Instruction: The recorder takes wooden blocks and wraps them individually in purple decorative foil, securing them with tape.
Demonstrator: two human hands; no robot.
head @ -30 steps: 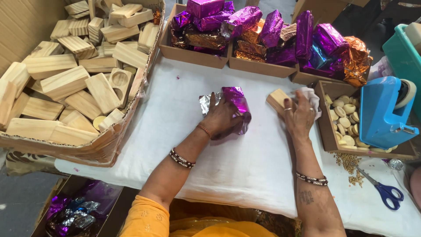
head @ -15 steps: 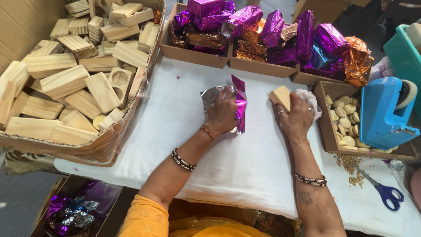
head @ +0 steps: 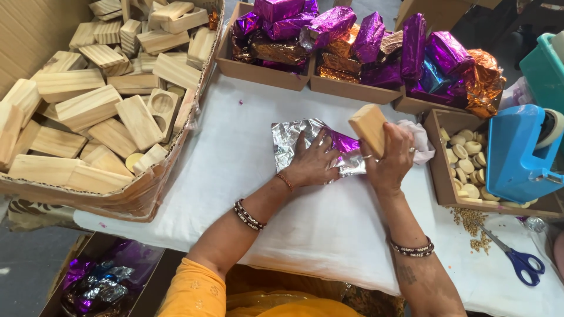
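Observation:
My left hand [head: 312,159] lies flat with spread fingers on a sheet of foil [head: 291,140], silver side up with a purple edge, pressing it onto the white cloth [head: 247,170] that covers the table. My right hand [head: 392,159] holds a small wooden block [head: 369,127] upright just above the right edge of the foil. A crumpled white cloth [head: 418,140] sits behind my right hand.
A big cardboard box of wooden blocks [head: 100,105] fills the left. Trays of purple and orange foil-wrapped parcels [head: 352,41] line the back. On the right stand a box of small pale discs [head: 467,161], a blue tape dispenser [head: 520,152] and blue-handled scissors [head: 520,261].
The foil, held up and folded in my left hand earlier, now lies spread flat under that hand. My right hand has brought the wooden block closer to the foil.

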